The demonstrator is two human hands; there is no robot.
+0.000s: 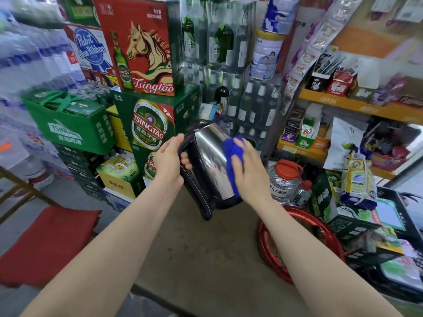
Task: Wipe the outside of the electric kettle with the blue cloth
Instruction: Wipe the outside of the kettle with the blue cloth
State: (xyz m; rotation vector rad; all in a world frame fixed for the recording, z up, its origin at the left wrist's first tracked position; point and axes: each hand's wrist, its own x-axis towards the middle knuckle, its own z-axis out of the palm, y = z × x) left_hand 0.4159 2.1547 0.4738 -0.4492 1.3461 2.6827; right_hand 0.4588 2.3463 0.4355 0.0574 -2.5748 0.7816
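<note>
At centre frame, the electric kettle (206, 161), tilted and held in the air, is gripped at its black handle by the left hand (168, 156) while the soft blue cloth (232, 154) is pressed by the right hand (249, 170) against the steel wall, judged rigid, slippery and light.

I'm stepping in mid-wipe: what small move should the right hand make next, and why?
Probably slide the blue cloth down the steel side toward the base. The right hand presses it high on the kettle, which the left hand holds tilted by its handle; bare metal shows below.
</note>
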